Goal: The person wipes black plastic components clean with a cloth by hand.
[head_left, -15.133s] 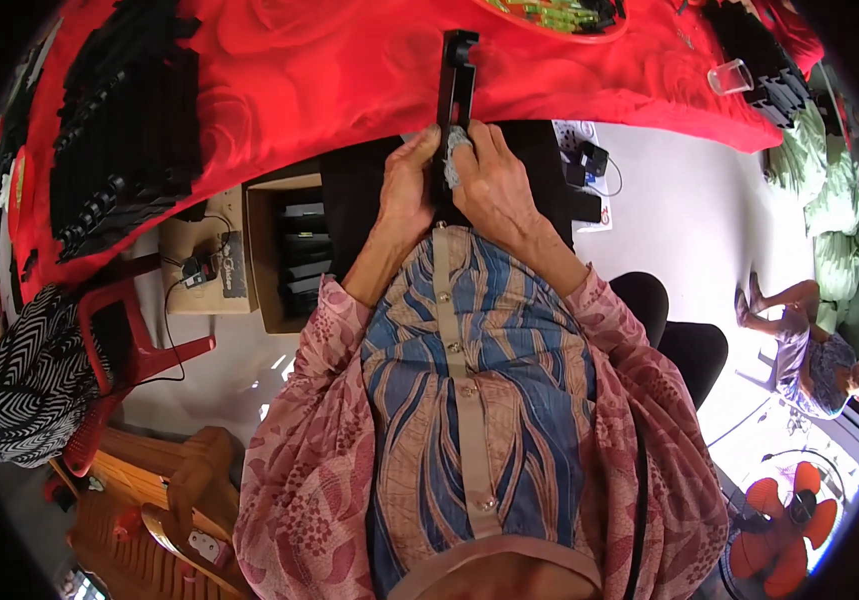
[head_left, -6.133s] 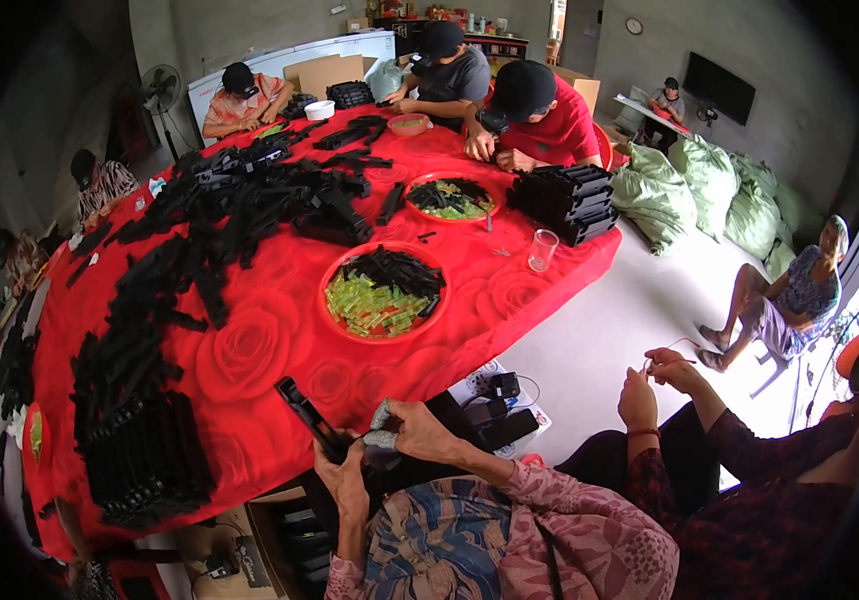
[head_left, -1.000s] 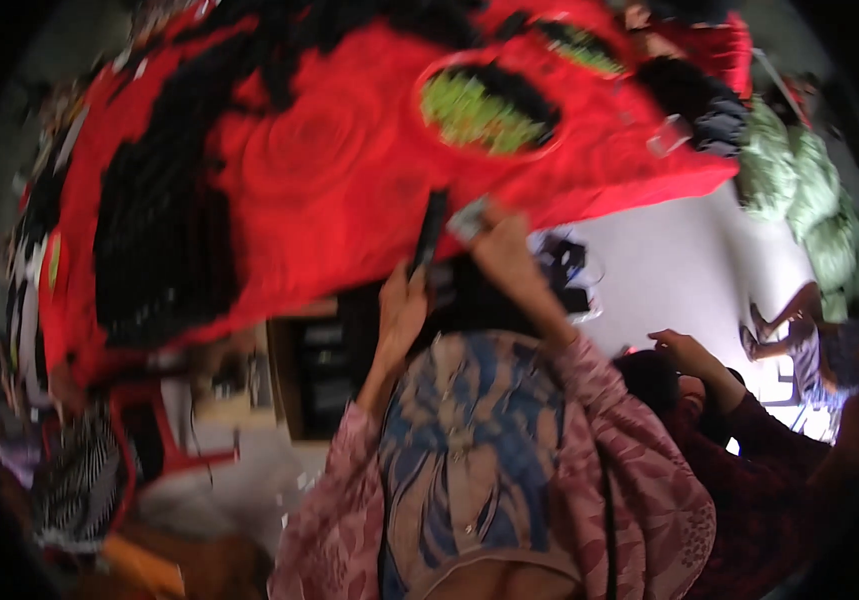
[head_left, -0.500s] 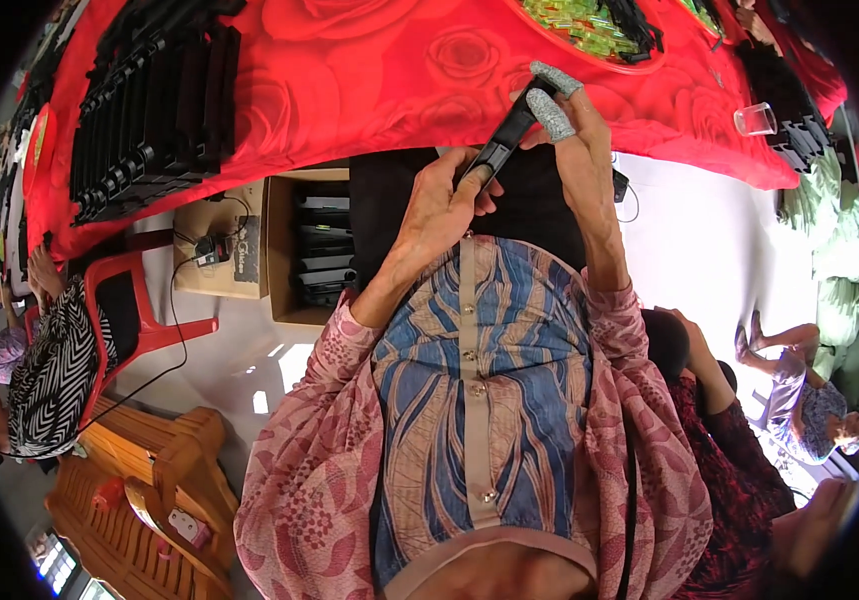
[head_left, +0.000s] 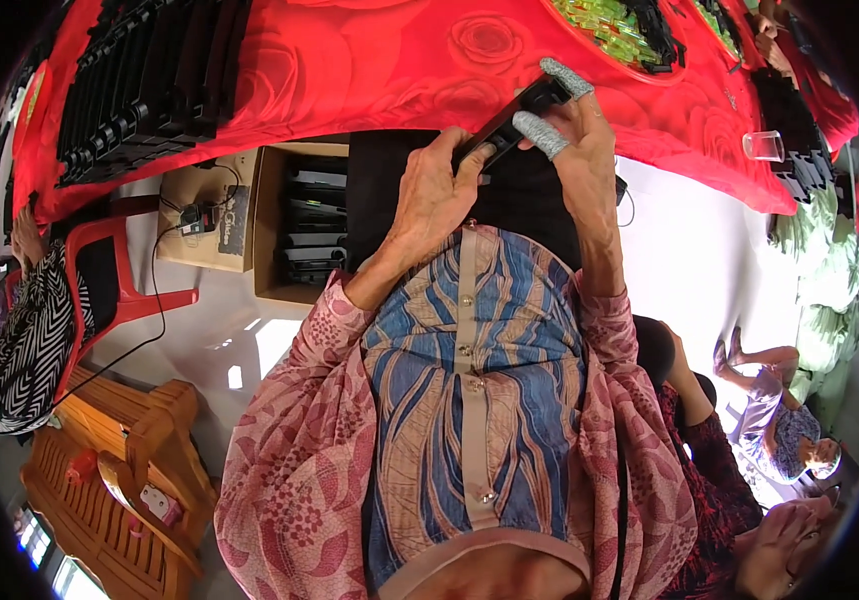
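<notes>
A long, narrow black plastic part [head_left: 509,118] slants between my two hands, in front of the table's near edge. My left hand [head_left: 436,190] is closed on its lower end, the thumb lying along it. At the upper end my right hand [head_left: 581,145] grips it between thumb and forefinger. Both of those fingertips wear silvery-grey covers [head_left: 541,133]. The part's exact kind I cannot make out, and my fingers hide both of its ends in part.
A red rose-patterned cloth [head_left: 379,75] covers the table. Stacked black plastic parts [head_left: 149,90] stand at left; a tray [head_left: 661,75] of yellow-green pieces is at far right. A clear cup [head_left: 763,146] sits near the right edge. Below is an open carton [head_left: 269,220]. People sit on both sides.
The black part has turned slightly in my hands and its tilt is a little flatter. My left hand has shifted a bit along it. The whole view has also shifted slightly.
</notes>
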Action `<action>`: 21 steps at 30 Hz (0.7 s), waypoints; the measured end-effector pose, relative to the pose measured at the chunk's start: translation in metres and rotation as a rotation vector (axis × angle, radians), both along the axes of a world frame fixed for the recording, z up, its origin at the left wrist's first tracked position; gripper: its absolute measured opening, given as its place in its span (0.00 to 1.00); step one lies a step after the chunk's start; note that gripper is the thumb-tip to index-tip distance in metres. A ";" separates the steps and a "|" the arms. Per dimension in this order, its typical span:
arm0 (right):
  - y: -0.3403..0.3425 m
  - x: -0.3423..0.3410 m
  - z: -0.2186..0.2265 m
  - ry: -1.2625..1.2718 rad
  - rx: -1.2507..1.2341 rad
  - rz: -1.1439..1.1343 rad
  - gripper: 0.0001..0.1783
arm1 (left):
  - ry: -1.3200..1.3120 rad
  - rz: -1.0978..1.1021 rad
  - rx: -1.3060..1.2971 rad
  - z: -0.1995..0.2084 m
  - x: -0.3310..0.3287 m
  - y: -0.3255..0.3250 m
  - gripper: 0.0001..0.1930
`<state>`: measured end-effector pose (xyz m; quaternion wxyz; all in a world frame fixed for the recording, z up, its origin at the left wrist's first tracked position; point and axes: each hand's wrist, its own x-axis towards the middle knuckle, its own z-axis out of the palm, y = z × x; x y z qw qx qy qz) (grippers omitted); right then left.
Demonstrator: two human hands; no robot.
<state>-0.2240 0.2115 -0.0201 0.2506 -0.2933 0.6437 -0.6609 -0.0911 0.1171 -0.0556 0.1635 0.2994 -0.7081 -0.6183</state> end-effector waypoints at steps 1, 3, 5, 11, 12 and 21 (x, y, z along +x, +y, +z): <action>0.000 -0.001 -0.002 0.001 0.002 0.000 0.29 | -0.031 -0.017 -0.046 0.000 -0.001 -0.001 0.13; 0.001 -0.007 -0.009 0.100 0.043 0.005 0.34 | -0.059 -0.032 -0.090 -0.001 -0.002 -0.003 0.13; -0.002 -0.004 -0.006 0.107 0.103 0.027 0.34 | -0.045 -0.018 -0.039 -0.003 0.002 -0.002 0.14; 0.007 0.001 -0.001 0.061 0.152 0.037 0.36 | -0.067 -0.022 -0.216 -0.013 0.000 0.004 0.13; 0.007 0.001 -0.002 0.018 0.134 0.054 0.37 | -0.042 -0.024 -0.231 -0.014 0.000 0.005 0.12; -0.003 0.011 -0.012 0.103 0.154 0.048 0.37 | -0.037 0.057 -0.279 -0.009 0.007 0.004 0.10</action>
